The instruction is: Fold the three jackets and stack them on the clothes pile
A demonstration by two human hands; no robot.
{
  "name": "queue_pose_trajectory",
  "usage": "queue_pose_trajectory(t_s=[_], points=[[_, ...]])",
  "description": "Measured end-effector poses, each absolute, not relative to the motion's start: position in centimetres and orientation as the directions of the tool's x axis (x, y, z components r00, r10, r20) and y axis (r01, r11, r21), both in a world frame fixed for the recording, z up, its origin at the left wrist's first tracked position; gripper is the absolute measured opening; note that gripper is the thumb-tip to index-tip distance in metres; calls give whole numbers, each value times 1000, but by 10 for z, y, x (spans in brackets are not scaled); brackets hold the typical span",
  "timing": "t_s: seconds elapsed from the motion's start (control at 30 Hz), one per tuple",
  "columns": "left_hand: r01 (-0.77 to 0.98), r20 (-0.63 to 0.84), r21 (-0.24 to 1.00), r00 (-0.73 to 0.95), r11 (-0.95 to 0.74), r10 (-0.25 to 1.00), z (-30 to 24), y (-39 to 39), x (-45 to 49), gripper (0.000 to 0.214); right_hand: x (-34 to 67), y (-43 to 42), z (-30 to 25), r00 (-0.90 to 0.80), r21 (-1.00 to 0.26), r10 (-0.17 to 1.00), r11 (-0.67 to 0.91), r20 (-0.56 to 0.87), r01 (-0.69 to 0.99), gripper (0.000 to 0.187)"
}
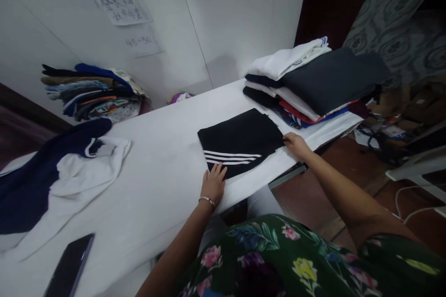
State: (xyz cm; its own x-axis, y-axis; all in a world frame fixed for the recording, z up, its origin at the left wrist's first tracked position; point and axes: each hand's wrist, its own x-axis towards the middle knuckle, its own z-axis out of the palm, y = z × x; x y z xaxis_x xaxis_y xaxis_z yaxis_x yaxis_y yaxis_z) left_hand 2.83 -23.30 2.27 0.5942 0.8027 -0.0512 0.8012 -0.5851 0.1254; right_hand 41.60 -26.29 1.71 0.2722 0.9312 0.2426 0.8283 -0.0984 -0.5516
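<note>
Grip: right hand (296,145) pinched at the right-hand corner of a black garment (240,132), thumb and fingers closed on the cloth. Left hand (213,185) not gripping; fingers extended and laid on the garment's near left corner, just by the stripes.

Location: the garment lies on the white table (167,167), in front of the person and just beside the stack of folded clothes (313,88) at the table's right end.

Progress (judged from layout): folding of this piece looks well advanced. It lies as a compact, roughly four-sided panel; far and left edges fairly straight. Right edge uneven, with layers stepped and not squared up. Piece is not on the stack. At the table's left, a white garment (83,171) and a navy garment (31,185) lie loose and rumpled, apparently unfolded.

Appearance: cloth matt black, mostly smooth and flat. Three white stripes (232,157) run across the near part, close to parallel with each other, tapering off toward the right. Near edge slants up to the right. Garment type cannot be told from the folded shape; no print visible besides the stripes.
</note>
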Motion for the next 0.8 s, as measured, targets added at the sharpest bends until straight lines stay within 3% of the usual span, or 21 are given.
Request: queue_pose_trajectory(t_s=[0.17, 0.4, 0.6, 0.8], points=[[801, -11, 139, 590, -583, 808, 21, -237, 18, 48, 413, -270, 3, 335, -670, 932, -162, 136, 725, 30], [774, 143, 232, 572, -589, 808, 27, -236, 18, 41, 404, -276, 9, 385, -711, 911, -171, 151, 682, 32], [747, 171, 223, 603, -627, 779, 30, -223, 21, 16, 398, -266, 10, 479, -778, 865, -194, 152, 597, 36], [730, 182, 209, 625, -651, 759, 30, -222, 17, 15, 400, -262, 23, 457, -737, 887, -266, 66, 621, 37]])
